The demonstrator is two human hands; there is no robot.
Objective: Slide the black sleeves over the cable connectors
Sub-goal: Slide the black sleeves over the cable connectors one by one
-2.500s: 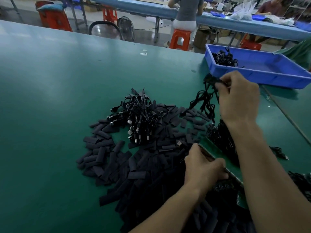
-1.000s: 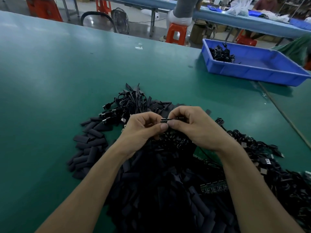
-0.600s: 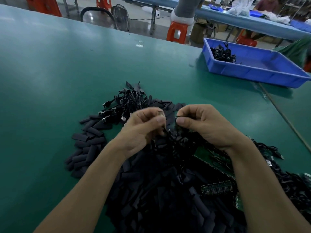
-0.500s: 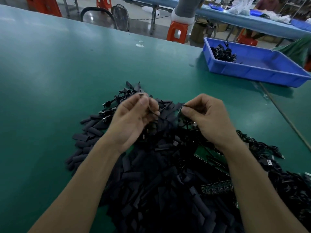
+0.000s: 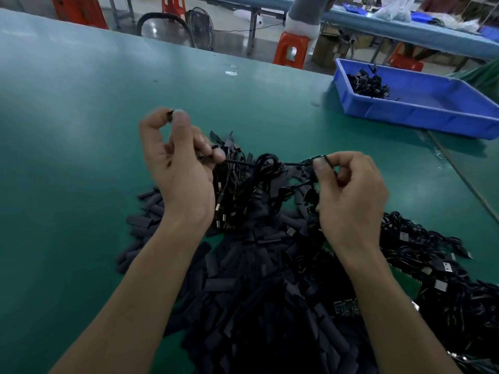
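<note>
black sleeves [image 5: 237, 287]: a loose heap of short flat black pieces on the green table [image 5: 81, 130], spreading from the lower left towards the middle, under and in front of both forearms.
left hand [image 5: 178, 168]: raised above the left edge of the heap, back of the hand to the camera. Thumb and forefinger are pressed together at the top on a small black piece [image 5: 170, 114], too blurred to tell what it is. The lower fingers are curled round one end of a cable.
cable [image 5: 267, 163]: thin and black, pulled out between the two hands above the heap, with a loose coil near its middle.
right hand [image 5: 348, 195]: held apart from the left one at a lower height, fingers curled, thumb and forefinger pinching the connector end [image 5: 314, 159] of the cable.
cable heap [image 5: 432, 263]: a tangle of black cables with pale metal plugs, on the table to the right of the right wrist.
blue tray [image 5: 432, 114]: at the far right of the table, well apart from the hands, with a small bunch of black cables [image 5: 367, 85] in its far left corner.
</note>
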